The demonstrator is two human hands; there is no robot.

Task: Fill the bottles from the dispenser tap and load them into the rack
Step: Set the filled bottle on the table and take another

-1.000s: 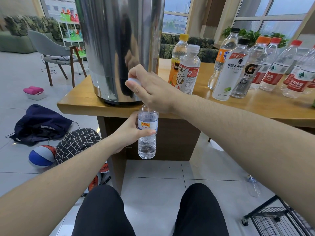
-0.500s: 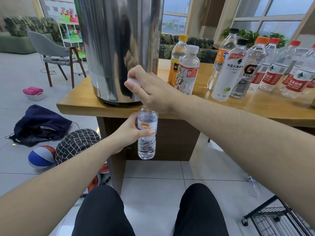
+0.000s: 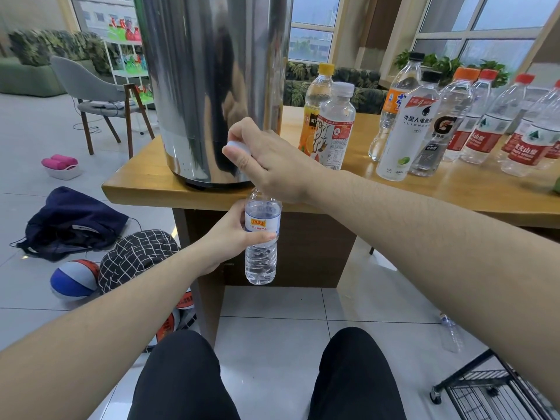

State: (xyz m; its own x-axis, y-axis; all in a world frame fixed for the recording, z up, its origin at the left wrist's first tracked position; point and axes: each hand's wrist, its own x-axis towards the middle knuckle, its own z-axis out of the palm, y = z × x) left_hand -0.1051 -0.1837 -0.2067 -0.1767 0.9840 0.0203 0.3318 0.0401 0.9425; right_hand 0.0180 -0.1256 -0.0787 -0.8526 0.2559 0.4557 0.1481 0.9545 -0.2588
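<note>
Up front, the worktop [image 3: 472, 195] carries the steel dispenser [image 3: 212, 86] at its left end, with a row of bottles [image 3: 406, 128] to the dispenser's right. Below the dispenser's base, the left hand [image 3: 230, 237] has its fingers curled round a small bottle [image 3: 262, 241], held upright. At the dispenser's front, the right hand [image 3: 269, 165] pinches a white cap [image 3: 238, 146]. A rack [image 3: 497, 392] stands on the floor, far right of the dispenser.

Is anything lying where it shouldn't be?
Yes. One clear bottle lies on its side on the floor tiles near the wire rack, while the others stand on the table.
</note>
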